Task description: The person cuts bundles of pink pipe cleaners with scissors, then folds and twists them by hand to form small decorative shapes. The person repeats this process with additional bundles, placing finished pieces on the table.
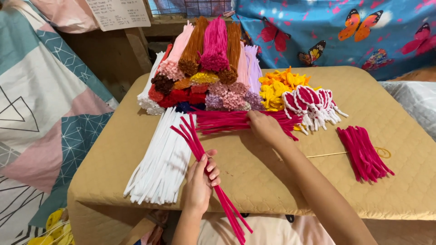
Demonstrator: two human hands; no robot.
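Note:
My left hand [200,180] grips a few long magenta pipe cleaners [193,138] that slant from the table's middle down past its front edge. My right hand [264,127] rests on a loose pile of magenta pipe cleaners [227,120] lying across the tan quilted table [272,181], fingers touching the strands. A flat spread of white pipe cleaners [161,161] lies just left of my left hand.
Stacked bundles of pipe cleaners in many colours [204,63] stand at the back. Yellow pieces [277,86], pink-and-white shaped pieces [311,103], a bent magenta bunch [363,152] and a thin wooden stick [327,154] lie to the right. Patterned fabric surrounds the table.

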